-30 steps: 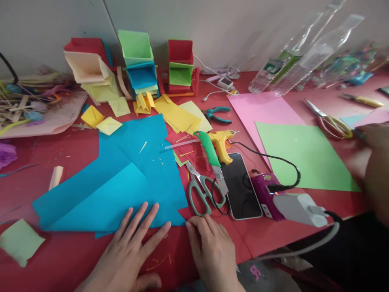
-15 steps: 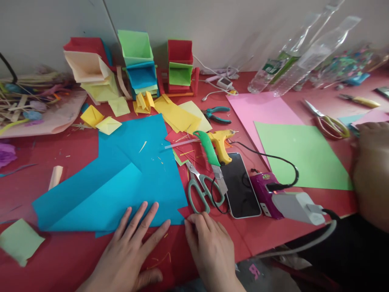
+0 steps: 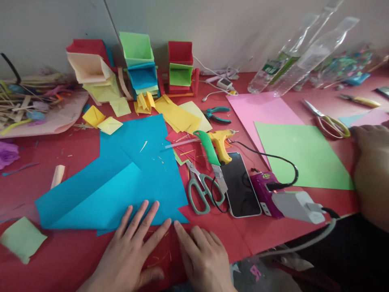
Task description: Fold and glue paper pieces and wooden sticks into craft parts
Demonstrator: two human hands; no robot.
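A large blue paper sheet (image 3: 142, 162) lies before me, its left part folded over into a slanting flap (image 3: 100, 202). My left hand (image 3: 130, 247) rests with spread fingers on the paper's near edge, fingertips on the blue. Beside it, my right hand (image 3: 206, 253) has its index finger stretched to the near edge, close to the right corner. Its other fingers are curled, and the thumb is mostly hidden. Neither hand holds anything. Right of the paper lie scissors (image 3: 199, 190) with grey-green handles, a green utility knife (image 3: 208, 146) and a yellow glue gun (image 3: 221, 146).
A phone (image 3: 241, 186) and a purple power adapter (image 3: 264, 190) lie to the right. Behind stand folded paper boxes (image 3: 141, 77). Green paper (image 3: 300, 158) overlaps pink paper (image 3: 261, 107). Another person's arm (image 3: 370, 174) rests at the right edge. Plastic bottles (image 3: 304, 61) lean at the back.
My right hand has shifted left along the paper's near edge, and its index finger is now stretched out, uncovering the right corner. My left hand stays almost in place.
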